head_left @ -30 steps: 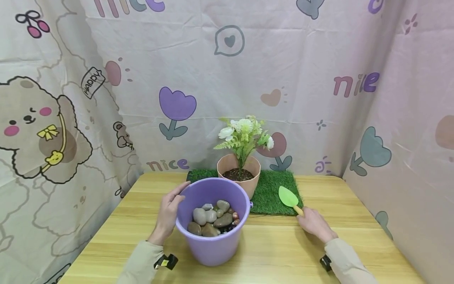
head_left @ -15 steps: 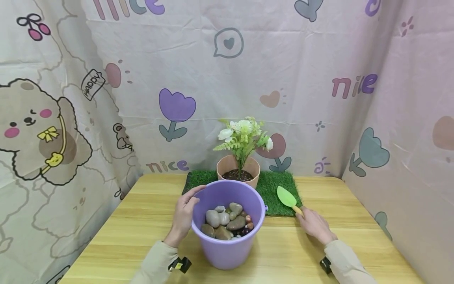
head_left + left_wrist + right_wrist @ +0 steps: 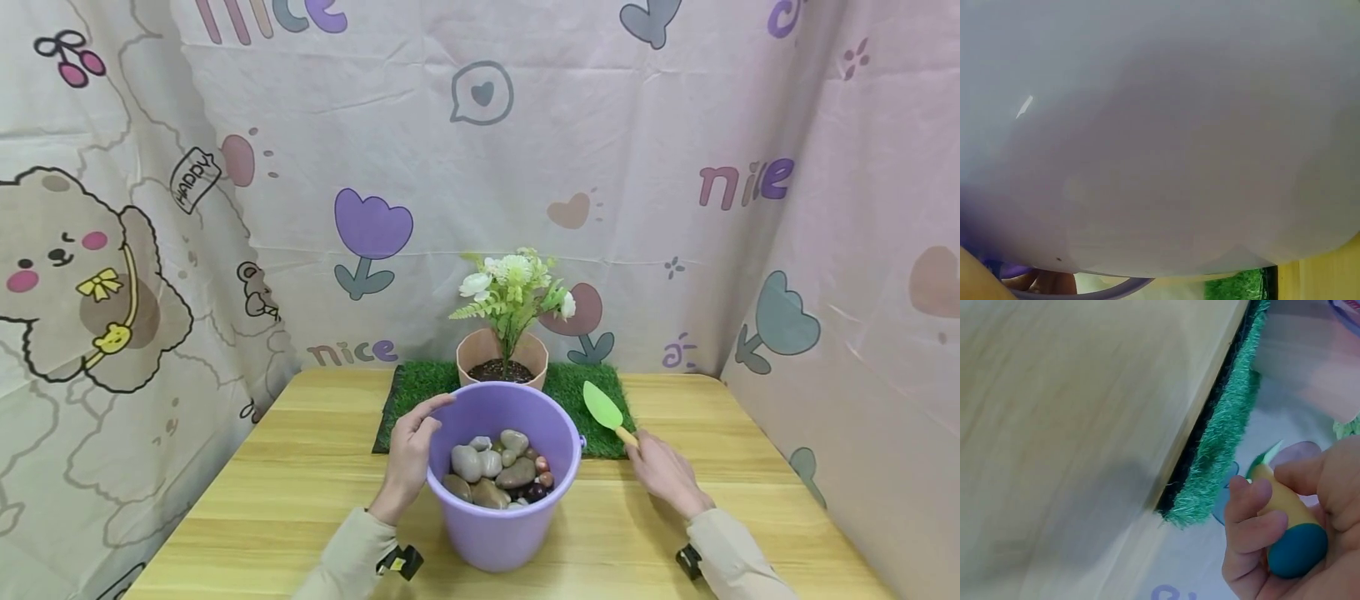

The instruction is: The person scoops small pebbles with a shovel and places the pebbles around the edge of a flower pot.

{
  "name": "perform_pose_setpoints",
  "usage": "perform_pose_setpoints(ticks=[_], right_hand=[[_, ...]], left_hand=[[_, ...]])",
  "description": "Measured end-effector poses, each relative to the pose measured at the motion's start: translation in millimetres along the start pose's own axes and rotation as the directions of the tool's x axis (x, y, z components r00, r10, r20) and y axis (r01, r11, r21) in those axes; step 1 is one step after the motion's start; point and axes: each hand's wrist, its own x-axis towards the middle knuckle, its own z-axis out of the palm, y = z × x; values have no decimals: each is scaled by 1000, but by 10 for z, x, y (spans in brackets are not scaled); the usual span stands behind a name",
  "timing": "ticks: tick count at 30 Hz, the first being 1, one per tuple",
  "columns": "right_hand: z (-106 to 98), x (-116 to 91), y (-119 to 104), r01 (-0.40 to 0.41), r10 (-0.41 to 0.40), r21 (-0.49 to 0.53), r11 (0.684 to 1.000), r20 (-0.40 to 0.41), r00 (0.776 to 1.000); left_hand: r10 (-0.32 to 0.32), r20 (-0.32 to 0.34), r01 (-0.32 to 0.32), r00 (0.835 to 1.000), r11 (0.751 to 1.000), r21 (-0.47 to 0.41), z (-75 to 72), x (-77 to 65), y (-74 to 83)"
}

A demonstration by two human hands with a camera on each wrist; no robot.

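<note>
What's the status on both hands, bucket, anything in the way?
Left hand holding purple bucket. Right hand gripping green trowel. Stones inside bucket. Obstruction: bucket partly hides flowerpot, head view.

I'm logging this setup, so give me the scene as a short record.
Left hand: holds the round purple plastic bucket
Right hand: grips the yellow-and-teal handle of the light-green leaf-shaped trowel
Bucket contents: smooth grey, brown and reddish stones
Behind bucket: white-flowered green plant in a faceted peach-pink pot, on a green artificial-grass mat
Surface: pale wood-grain table
</note>
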Motion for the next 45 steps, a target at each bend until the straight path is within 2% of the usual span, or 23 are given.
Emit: perform_pose_setpoints(ticks=[6,13,18,25,29,33,39,45], right_hand=[[-65,-7,-125,9,-6,63,998,-39,999],[-241,7,-439,64,-49,115,991,-129,990],[-408,-9,-664,154,-133,93,984,-194,972],[-601,-76,-1000,259,-235,87,962,-219,947],[-617,-119,-1130,365,-349,41,930,-213,913],[-617,-148,-1176,414,-415,-57,908,-238,878],[-596,-162,-1189,470,-496,-161,868,-240,834],[-598,-150,-1206,501,-533,-181,846,-255,807]], left_hand=[[14,-34,-15,999,1000,-10,75,-10,-8],[21,-58,-21,998,1000,7,137,-1,16],[12,-7,-11,1000,999,33,140,37,-7],[-53,97,58,994,997,-49,109,116,-50],[-107,117,113,987,993,-46,61,119,-73],[-139,160,148,977,988,-46,19,108,-92],[-134,206,140,969,990,-16,-21,81,-140],[-113,234,126,966,991,-40,-39,97,-144]])
